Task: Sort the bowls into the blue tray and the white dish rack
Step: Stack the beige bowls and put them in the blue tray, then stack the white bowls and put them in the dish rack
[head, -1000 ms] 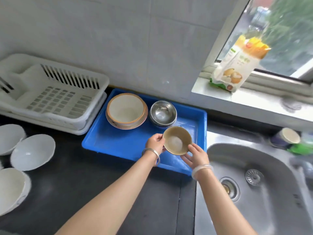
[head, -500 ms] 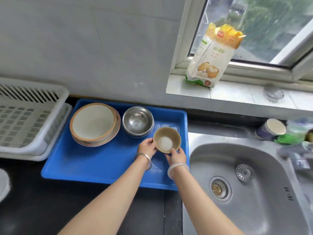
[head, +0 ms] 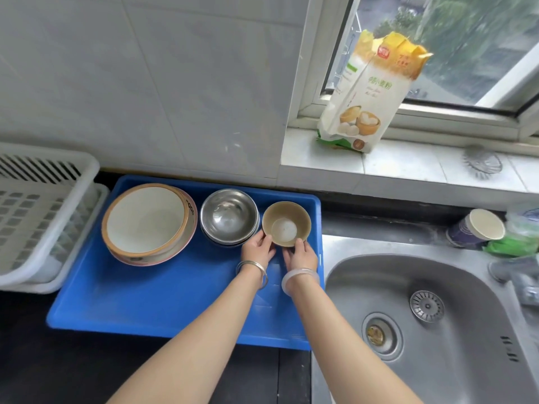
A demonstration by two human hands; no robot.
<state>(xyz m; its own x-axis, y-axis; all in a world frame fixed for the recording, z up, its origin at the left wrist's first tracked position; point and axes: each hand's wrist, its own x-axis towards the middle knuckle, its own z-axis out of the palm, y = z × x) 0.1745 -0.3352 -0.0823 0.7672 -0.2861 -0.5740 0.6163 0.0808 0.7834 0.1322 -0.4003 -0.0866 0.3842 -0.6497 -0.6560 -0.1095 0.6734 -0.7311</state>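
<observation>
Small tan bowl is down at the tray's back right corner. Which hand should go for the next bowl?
Probably the left hand. It sits on the side of the small tan bowl toward the white dish rack; the right hand is by the sink. No unsorted bowls are in view now.

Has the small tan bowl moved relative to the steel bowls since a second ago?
Yes. The tan bowl has gone toward the wall and now sits level with the steel bowls, at their right in the blue tray.
</observation>
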